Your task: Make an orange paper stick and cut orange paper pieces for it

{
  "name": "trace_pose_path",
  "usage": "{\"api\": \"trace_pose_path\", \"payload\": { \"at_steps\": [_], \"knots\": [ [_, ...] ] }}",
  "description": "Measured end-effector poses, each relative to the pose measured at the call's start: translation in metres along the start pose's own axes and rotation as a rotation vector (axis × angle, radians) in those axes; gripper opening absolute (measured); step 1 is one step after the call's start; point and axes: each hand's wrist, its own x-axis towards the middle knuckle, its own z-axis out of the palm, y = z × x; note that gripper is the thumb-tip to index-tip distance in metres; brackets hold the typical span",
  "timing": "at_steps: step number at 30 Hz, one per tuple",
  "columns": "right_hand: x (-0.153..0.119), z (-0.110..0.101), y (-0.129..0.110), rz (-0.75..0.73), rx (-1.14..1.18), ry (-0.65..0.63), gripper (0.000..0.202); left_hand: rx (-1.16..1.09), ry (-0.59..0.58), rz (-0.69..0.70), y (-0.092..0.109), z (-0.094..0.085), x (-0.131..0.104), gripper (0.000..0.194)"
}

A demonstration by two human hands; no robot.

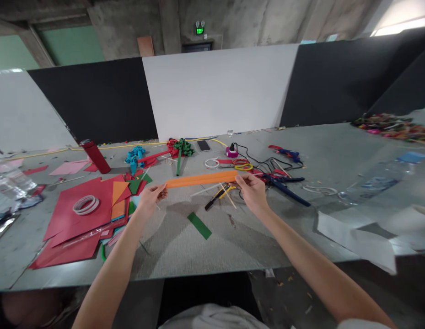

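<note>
An orange strip, paper by its look (pixel 201 179), is stretched level above the table between my two hands. My left hand (pixel 153 197) pinches its left end, and my right hand (pixel 250 188) pinches the right end. Below the strip lies a green paper rectangle (pixel 199 225). Close to my right hand are a black-and-yellow utility knife (pixel 216 198), partly covered, and dark blue-handled pliers (pixel 289 189). To the left of my left hand, red paper sheets (pixel 66 212) are stacked with orange and green pieces.
Tape rolls (pixel 86 205) rest on the red sheets. Behind stand a red bottle (pixel 96 156), blue (pixel 135 157) and green (pixel 185 147) paper flowers, and a phone (pixel 203 145). A glue gun (pixel 289 154), cables and a plastic bottle (pixel 380 178) are on the right.
</note>
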Motion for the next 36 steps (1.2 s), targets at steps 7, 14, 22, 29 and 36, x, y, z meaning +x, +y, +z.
{"api": "trace_pose_path", "payload": {
  "at_steps": [7,14,22,29,36],
  "knots": [
    [-0.002,0.003,0.0,-0.003,-0.032,-0.018,0.032,-0.019,0.087,-0.064,0.004,0.005,-0.004,0.041],
    [-0.002,0.003,0.003,0.027,-0.032,-0.025,0.03,-0.054,0.067,-0.161,0.011,0.007,-0.01,0.022],
    [-0.003,0.002,0.001,0.015,-0.043,-0.038,0.03,-0.187,-0.028,-0.162,0.014,0.014,-0.015,0.014],
    [-0.007,0.009,-0.007,0.084,-0.011,-0.049,0.032,-0.279,-0.037,0.139,0.016,0.023,-0.016,0.038],
    [-0.006,0.012,-0.008,0.204,0.085,-0.108,0.036,-0.151,-0.047,0.372,0.018,0.028,-0.02,0.042]
  ]
}}
